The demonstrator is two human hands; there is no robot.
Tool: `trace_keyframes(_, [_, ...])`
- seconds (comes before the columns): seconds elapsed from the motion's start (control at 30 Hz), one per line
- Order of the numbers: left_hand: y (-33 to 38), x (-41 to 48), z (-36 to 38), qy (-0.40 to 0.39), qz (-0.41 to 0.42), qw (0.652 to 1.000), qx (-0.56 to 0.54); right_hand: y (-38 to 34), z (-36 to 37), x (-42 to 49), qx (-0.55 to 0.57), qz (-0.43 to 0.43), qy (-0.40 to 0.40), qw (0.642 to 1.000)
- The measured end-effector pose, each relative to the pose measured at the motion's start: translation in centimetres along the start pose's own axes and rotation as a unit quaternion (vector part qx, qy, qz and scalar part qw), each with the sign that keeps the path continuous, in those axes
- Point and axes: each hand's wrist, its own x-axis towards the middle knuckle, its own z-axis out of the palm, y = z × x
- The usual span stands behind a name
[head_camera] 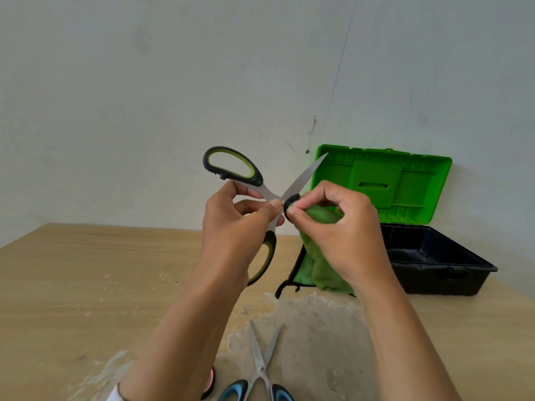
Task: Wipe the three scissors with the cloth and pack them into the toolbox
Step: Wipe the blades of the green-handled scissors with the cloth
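Note:
My left hand point(234, 227) holds the green-and-black scissors point(231, 164) up above the table, blades spread wide, gripped near the pivot. My right hand point(344, 227) pinches the green cloth point(321, 267) around one blade beside the pivot; the other blade points up and right. The cloth hangs down towards the table. Blue-handled scissors point(262, 369) lie partly spread on the table at the bottom centre. Only a pink-and-black handle of a third pair of scissors point(210, 383) shows beside my left forearm. The toolbox point(451, 270) stands at the right with its green lid point(385, 180) raised.
The wooden table point(86, 285) runs up to a pale wall behind. The toolbox's black tray looks bare inside where I can see it. A worn, whitish patch covers the table surface around the blue scissors.

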Motion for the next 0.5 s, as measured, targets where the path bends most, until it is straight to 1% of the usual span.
trace_keyframes(0.1, [0.0,-0.1,0.0,-0.002,0.001,1.000,-0.005,-0.1,0.2,-0.1,-0.009,-0.014,0.009,1.000])
trace_keyframes(0.27, [-0.1,-0.2,0.1,-0.001,-0.005,1.000,0.000,0.3,0.5,0.0,-0.011,-0.008,0.041,0.999])
trace_keyframes(0.37, [0.2,-0.1,-0.2,0.007,-0.007,1.000,-0.007,0.4,-0.1,0.0,-0.030,-0.009,0.007,0.999])
trace_keyframes(0.5, [0.9,0.4,-1.3,0.016,-0.015,1.000,-0.018,1.1,-1.6,0.2,-0.063,0.013,-0.033,0.997])
